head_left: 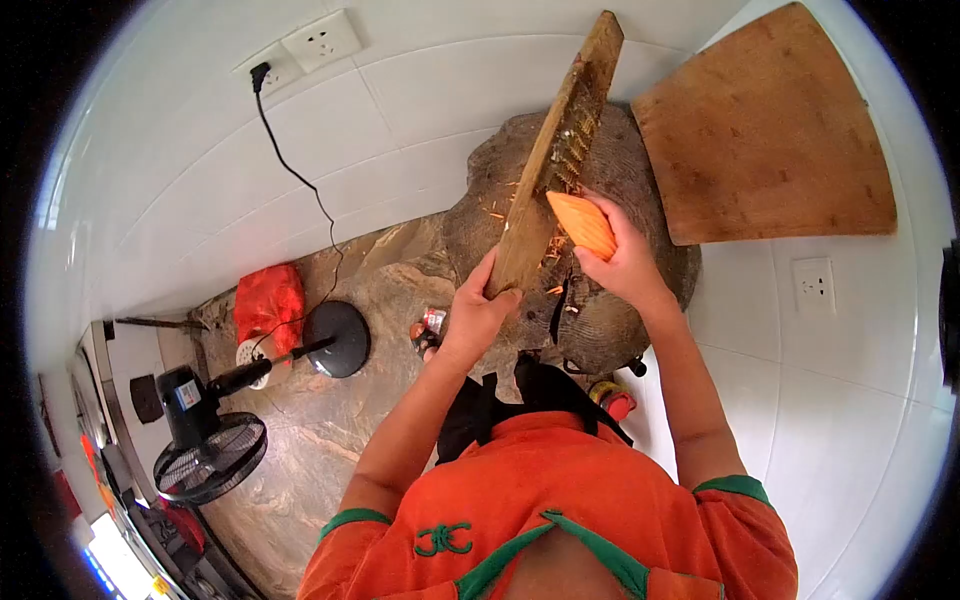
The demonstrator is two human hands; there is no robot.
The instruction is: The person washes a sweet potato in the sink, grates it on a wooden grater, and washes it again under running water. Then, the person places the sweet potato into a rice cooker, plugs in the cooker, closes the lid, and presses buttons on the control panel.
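Observation:
A long wooden board point(530, 222) with a rough toothed grating section slants over a dark tree-stump block point(620, 325). My left hand point(478, 315) is closed round the lower end of the board. In my right hand point(628, 262) is an orange piece of vegetable point(583, 224), its cut face grooved, gripped by fingers and thumb. It sits just right of the board, below the grating teeth; whether it touches the board is hard to tell. Small orange shreds point(553, 250) lie on the stump beside and under the board.
A brown wooden panel point(770, 130) leans on the white wall at right. On the left stand a black fan point(210, 455), its round base point(337, 340) and a red bag point(270, 303). A black cord point(300, 180) runs to a wall socket point(322, 38). Near my feet is a red container point(612, 400).

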